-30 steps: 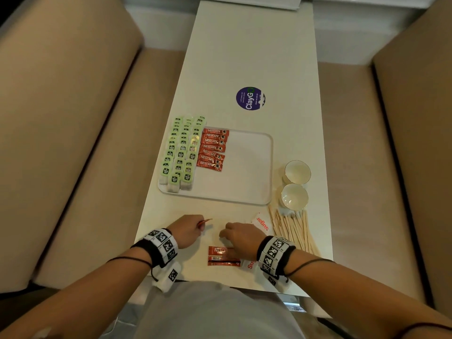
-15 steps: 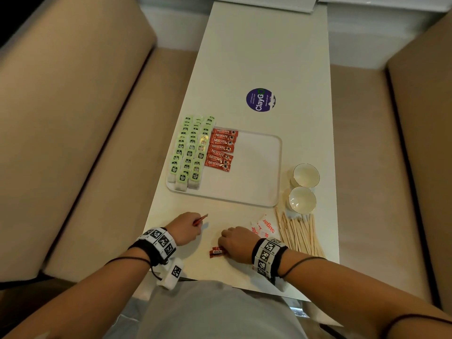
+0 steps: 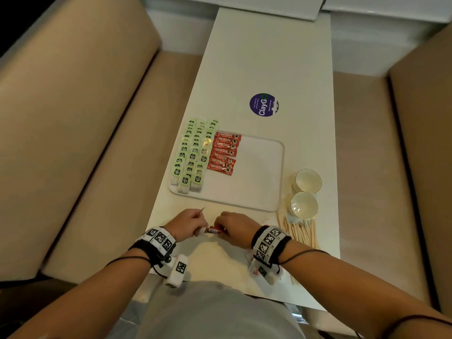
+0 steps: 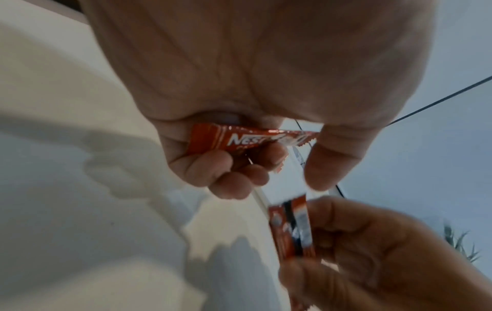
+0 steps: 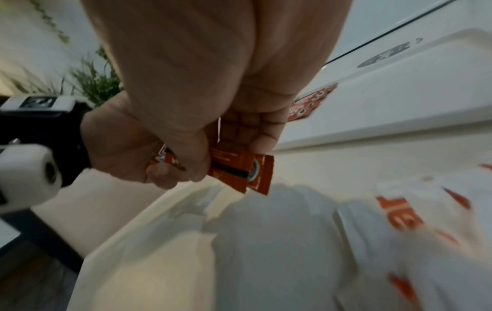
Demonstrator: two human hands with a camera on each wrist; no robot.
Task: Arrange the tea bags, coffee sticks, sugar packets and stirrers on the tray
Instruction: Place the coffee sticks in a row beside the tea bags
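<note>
So I'm mid coffee-stick step here. My left hand (image 4: pixel 239 84) has its fingers curled around one red coffee stick (image 4: pixel 239 141), pinned against the palm. My right hand (image 5: pixel 213 94) is pinching a couple more sticks (image 5: pixel 239 170) between thumb and fingers, their ends poking out just below the fingertips. Both hands sit close together, nearly touching, just short of the tray's (image 3: pixel 259 199) near edge.

I reckon the next move is to carry these forward past the fingertips and lay them flat under the red row (image 3: pixel 223 152) already on the tray, same orientation, without bumping the row out of line. Thin slippery wrappers, so probably one at a time.

On the tray: three columns of green tea bags (image 3: pixel 193 152) along the left side, red row touching them, the rest bare. Off to the right of my right fingers, stirrers (image 3: pixel 300 232) and sugar packets (image 5: pixel 415 221) wait on the table (image 3: pixel 269 57), with two small cups (image 3: pixel 305 192) beyond them.
</note>
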